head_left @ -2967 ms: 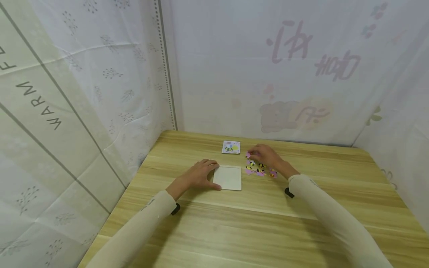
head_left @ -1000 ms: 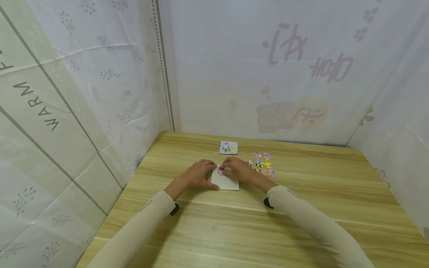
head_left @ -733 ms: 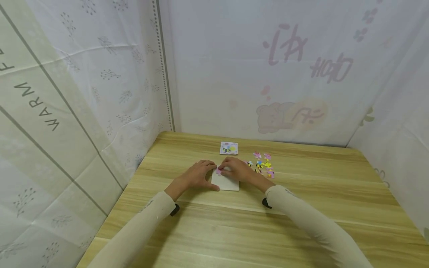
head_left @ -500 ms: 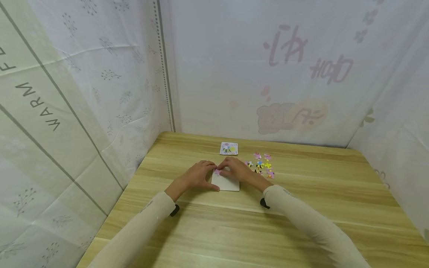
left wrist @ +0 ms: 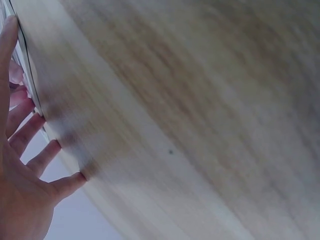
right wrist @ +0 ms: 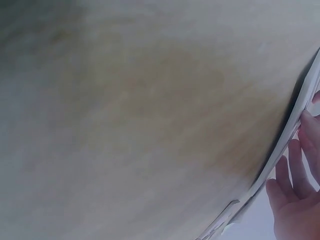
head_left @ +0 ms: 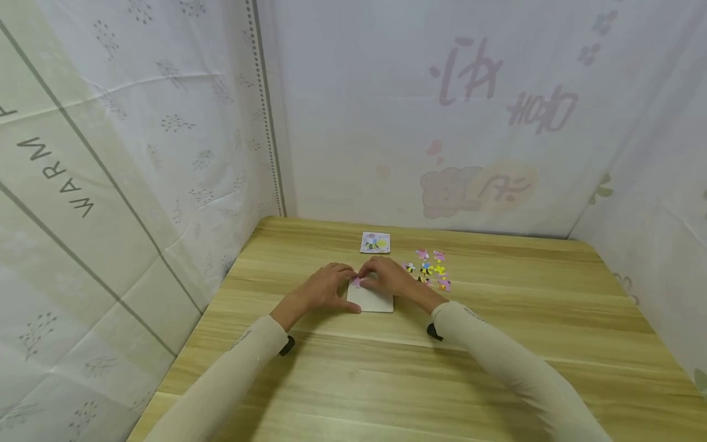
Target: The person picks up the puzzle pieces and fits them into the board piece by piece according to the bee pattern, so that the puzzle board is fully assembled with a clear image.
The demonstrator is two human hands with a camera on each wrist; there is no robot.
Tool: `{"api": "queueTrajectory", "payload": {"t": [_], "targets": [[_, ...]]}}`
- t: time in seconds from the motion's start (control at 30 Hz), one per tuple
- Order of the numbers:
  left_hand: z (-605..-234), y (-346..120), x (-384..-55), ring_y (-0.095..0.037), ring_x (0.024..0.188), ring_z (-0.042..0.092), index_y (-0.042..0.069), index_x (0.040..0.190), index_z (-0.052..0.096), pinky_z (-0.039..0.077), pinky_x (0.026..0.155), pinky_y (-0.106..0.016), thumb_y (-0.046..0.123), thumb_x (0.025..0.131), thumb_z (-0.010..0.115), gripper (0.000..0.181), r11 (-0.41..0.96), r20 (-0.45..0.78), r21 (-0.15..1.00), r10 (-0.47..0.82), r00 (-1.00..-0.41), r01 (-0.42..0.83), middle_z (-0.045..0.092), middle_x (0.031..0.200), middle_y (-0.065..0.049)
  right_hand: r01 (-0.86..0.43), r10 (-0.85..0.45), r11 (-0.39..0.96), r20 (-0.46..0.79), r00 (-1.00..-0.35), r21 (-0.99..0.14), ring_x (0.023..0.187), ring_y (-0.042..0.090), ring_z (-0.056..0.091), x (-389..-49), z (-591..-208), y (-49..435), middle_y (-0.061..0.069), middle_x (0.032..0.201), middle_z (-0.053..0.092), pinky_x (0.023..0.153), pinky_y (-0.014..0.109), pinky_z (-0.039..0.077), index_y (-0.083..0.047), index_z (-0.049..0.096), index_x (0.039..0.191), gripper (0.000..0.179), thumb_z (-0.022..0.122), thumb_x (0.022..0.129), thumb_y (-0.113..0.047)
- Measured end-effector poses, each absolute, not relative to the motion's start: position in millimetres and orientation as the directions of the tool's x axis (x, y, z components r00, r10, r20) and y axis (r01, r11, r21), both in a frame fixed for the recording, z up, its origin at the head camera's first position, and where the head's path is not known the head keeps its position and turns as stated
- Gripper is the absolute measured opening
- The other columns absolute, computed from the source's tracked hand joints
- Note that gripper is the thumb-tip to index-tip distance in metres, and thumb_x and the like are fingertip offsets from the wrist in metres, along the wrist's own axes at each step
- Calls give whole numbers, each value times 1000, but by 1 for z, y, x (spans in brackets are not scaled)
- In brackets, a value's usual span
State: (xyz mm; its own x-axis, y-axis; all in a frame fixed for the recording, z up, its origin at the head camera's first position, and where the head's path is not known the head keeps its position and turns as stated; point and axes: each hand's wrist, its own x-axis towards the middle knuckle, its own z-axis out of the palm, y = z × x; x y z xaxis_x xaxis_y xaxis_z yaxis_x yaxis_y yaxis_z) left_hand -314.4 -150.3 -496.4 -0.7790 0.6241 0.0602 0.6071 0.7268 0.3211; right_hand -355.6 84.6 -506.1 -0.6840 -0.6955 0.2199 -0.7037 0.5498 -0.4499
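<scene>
A white square puzzle tray (head_left: 377, 302) lies flat on the table. My left hand (head_left: 323, 288) spans its left side, thumb at the near corner and fingertips at the far corner; in the left wrist view those fingers (left wrist: 22, 136) are spread and fairly straight. At the tray's far left corner, my right hand (head_left: 388, 276) pinches a small pink jigsaw piece (head_left: 356, 283) between thumb and fingertips, partly covering it. Several loose jigsaw pieces (head_left: 426, 269), pink, yellow and black, lie right of the tray, partly behind the right hand.
Behind the tray lies a square picture card (head_left: 375, 244) with a bee on it. Patterned white cloth (head_left: 353, 123) hangs at the back and sides of the wooden table (head_left: 353, 368).
My right hand has brought the pink jigsaw piece left from the loose pieces onto the tray, then edged it into the far left corner. The left hand has stayed at the tray's side.
</scene>
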Motion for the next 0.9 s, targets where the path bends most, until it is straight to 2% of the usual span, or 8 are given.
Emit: {"api": "queueTrajectory", "payload": {"t": [0.17, 0.33, 0.57, 0.9], "targets": [[-493, -149, -314, -32, 144, 43, 9, 146, 59, 35, 120, -53, 68, 78, 81, 92, 733, 46, 322, 620, -783, 599, 54, 151, -8, -694, -687, 566, 210, -695, -445, 102, 17, 68, -356, -502, 86, 1, 108, 75, 91, 36, 55, -9, 77, 111, 18, 77, 97, -19], [-491, -149, -312, -32, 145, 42, 8, 147, 58, 33, 121, -52, 68, 79, 81, 93, 739, 25, 317, 620, -785, 594, 53, 152, -9, -639, -644, 616, 174, -745, -460, 111, 22, 68, -357, -496, 94, 5, 116, 75, 98, 40, 55, -7, 75, 118, 25, 76, 98, -21], [-491, -149, -311, -33, 145, 43, 9, 148, 57, 35, 119, -55, 69, 80, 79, 93, 735, 32, 305, 627, -778, 605, 52, 153, -9, -518, -538, 679, 128, -833, -520, 117, 26, 67, -362, -489, 124, 7, 124, 72, 100, 45, 55, -7, 74, 123, 30, 74, 99, -25], [-491, -149, -311, -35, 146, 40, 9, 149, 56, 32, 120, -57, 66, 80, 80, 93, 733, 17, 319, 630, -777, 601, 51, 155, -10, -443, -441, 738, 133, -888, -509, 125, 36, 62, -371, -483, 165, 15, 136, 67, 102, 53, 52, -5, 73, 127, 33, 72, 100, -24]]}}
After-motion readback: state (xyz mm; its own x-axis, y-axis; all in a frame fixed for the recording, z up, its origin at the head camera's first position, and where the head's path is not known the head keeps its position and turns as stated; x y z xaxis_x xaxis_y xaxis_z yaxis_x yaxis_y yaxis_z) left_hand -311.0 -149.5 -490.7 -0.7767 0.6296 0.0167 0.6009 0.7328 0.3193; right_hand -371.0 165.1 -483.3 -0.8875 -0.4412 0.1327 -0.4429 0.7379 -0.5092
